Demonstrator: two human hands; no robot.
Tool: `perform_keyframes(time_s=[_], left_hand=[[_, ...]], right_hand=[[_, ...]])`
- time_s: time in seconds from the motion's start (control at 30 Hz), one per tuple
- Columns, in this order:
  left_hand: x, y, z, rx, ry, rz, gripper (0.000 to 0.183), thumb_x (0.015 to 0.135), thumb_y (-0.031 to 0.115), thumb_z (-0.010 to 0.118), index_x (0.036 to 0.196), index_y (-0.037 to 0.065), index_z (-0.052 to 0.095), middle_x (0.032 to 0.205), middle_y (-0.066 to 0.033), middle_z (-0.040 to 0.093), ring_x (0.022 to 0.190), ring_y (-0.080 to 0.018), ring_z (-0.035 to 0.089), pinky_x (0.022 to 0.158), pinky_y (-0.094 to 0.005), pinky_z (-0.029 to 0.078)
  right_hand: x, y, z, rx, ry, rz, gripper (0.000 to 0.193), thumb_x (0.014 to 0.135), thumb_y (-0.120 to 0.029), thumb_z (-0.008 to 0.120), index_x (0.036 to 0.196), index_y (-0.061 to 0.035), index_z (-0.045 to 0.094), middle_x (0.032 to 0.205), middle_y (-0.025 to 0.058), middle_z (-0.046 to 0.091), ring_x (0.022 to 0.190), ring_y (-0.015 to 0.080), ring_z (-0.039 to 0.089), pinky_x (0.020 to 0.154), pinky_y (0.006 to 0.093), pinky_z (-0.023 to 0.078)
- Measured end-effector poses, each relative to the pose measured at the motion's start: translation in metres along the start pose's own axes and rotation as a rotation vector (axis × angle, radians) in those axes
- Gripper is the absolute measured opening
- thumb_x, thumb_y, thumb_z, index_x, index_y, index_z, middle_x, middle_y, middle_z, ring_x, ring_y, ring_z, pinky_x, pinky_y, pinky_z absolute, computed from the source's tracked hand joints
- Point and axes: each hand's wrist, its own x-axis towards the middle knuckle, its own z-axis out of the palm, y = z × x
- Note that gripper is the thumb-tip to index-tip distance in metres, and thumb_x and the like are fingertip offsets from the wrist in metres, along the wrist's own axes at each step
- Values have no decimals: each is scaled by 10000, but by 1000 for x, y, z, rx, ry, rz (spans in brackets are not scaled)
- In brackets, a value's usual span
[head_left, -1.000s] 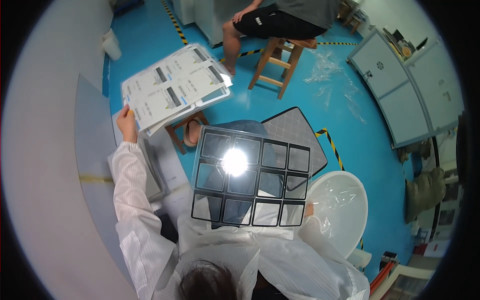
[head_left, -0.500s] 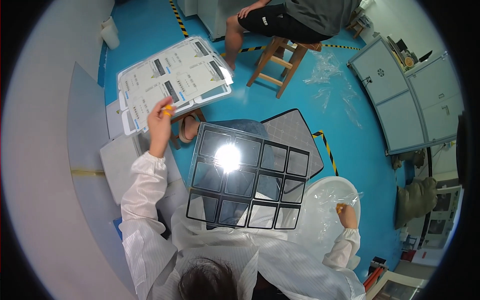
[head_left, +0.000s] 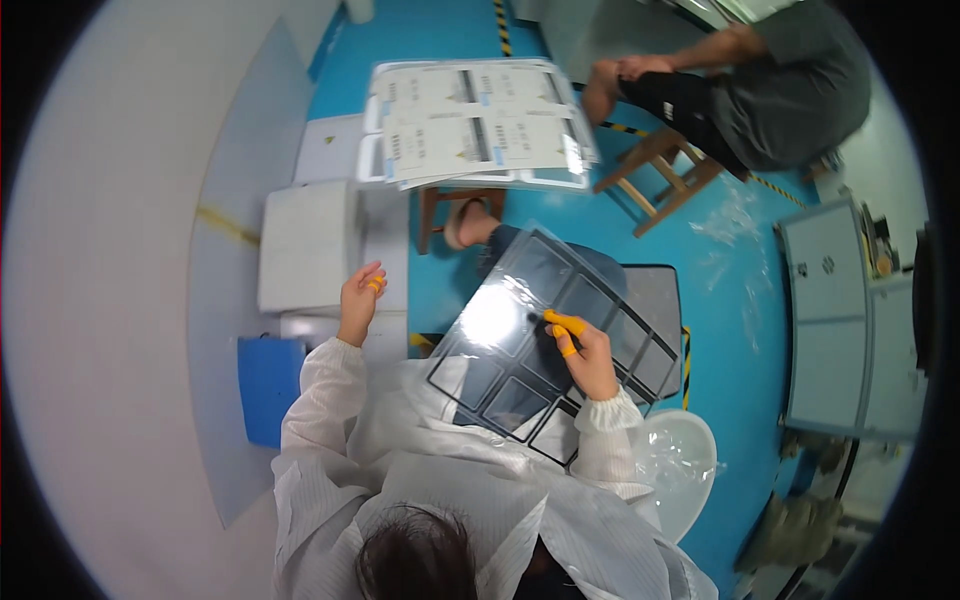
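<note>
A clear plastic sheet with black-framed square windows lies tilted across my lap, with a bright glare on its left part. Over its middle is my right hand, yellow finger cots on its fingertips. Those fingers are pinched together at the sheet's surface; what is between them, if anything, is too small to make out. My left hand hangs in the air left of the sheet, apart from it. Its fingers are loosely bent and slightly apart, one in a yellow cot, with nothing visible in them.
Printed white sheets lie on white trays atop a wooden stool ahead. A white box and blue bin stand left. Right are a white tub with clear film and a grey panel. A person sits on another stool.
My right hand has come from the tub onto the windowed sheet. My left hand has drawn back from the printed sheets. The windowed sheet now lies more slanted, and the view has turned.
</note>
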Motion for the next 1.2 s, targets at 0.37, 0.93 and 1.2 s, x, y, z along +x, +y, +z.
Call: perform_keyframes(time_s=[0.37,0.93,1.2], left_hand=[[-8,-190,-126,-853,626,-597,369,856,163,441,1197,25,415,1165,-145,463,1043,-274,480,879,-339,437],[124,-234,-161,-778,560,-439,726,760,286,588,1366,109,229,1431,-132,158,1312,-317,172,1051,-468,153],[142,-188,-132,-416,534,-485,537,779,272,575,1244,96,371,1271,-136,366,1138,-300,407,941,-391,357]], right_hand=[[11,50,50,128,131,148,252,884,-162,536,1053,16,594,770,32,608,669,72,506,640,193,404],[34,35,58,-50,90,120,269,856,-216,582,960,31,605,768,60,613,684,124,567,662,226,437],[62,20,66,-172,7,112,224,846,-184,569,920,24,606,759,89,611,672,188,572,657,265,440]])
